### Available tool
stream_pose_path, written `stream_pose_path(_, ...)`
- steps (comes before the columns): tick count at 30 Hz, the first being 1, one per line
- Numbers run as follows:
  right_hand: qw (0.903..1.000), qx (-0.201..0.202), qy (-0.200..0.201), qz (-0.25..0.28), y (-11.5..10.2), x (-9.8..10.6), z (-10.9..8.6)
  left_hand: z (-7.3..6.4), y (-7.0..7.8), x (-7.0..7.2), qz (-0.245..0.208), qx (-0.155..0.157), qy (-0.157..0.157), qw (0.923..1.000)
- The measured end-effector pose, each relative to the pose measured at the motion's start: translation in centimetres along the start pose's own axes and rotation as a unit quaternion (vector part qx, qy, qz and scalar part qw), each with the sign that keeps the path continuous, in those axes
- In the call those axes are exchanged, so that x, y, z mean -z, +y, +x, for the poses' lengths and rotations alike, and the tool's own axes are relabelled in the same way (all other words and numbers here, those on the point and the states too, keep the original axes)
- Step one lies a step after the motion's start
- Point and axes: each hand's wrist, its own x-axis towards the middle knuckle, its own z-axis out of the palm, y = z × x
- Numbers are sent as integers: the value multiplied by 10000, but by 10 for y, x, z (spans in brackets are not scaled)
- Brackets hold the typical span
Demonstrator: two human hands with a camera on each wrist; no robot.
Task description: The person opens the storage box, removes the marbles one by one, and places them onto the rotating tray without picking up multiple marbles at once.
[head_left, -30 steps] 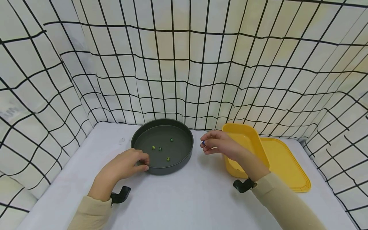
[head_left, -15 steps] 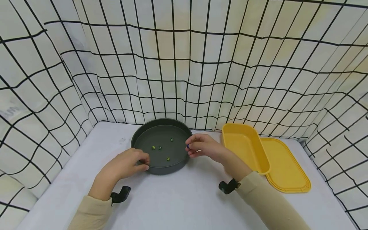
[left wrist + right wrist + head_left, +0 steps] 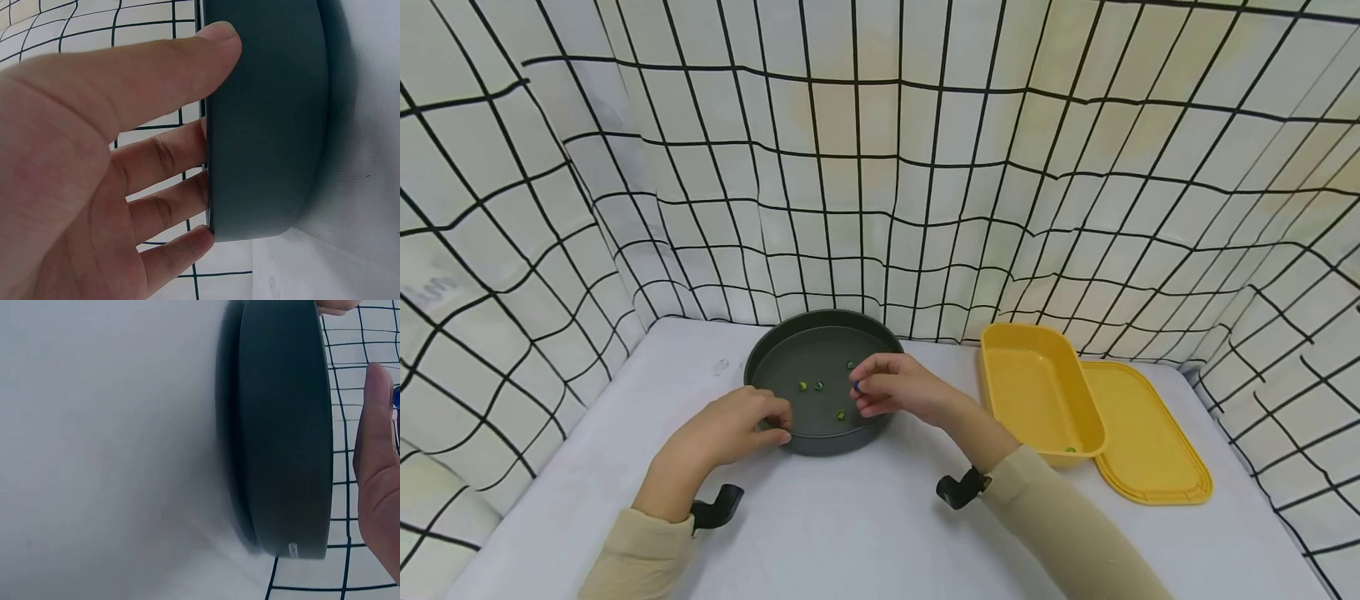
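The round dark pan (image 3: 831,445) stands on the white table. My left hand (image 3: 726,429) grips its near-left rim; in the left wrist view the thumb (image 3: 215,53) lies against the outer wall and the fingers reach inside. Over the right part of the pan, my right hand (image 3: 902,390) pinches a small blue marble (image 3: 397,397), mostly covered by the fingers in the head view. Several small green marbles lie on the pan floor, among them a yellow-green marble (image 3: 802,387) at the left and a green marble (image 3: 841,415) nearer the front.
A yellow plastic tub (image 3: 1037,383) stands right of the pan, with a green marble (image 3: 1071,450) at its near end. Its flat yellow lid (image 3: 1150,442) lies beside it. White walls with black grid netting (image 3: 891,212) enclose the table behind and at the sides.
My right hand has moved left with the blue marble, from beside the yellow tub to over the pan. My left hand has stayed on the rim.
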Motion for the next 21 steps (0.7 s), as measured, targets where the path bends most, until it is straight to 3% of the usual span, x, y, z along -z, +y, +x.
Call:
stream_pose_path(14,9996,120,22,-262,5,-32,25,1,-2,-2,17,-27,33,10000)
stream_pose_path(21,9952,11,6,-978,9,-37,28,1,-1,-1,27,62,-11,10000)
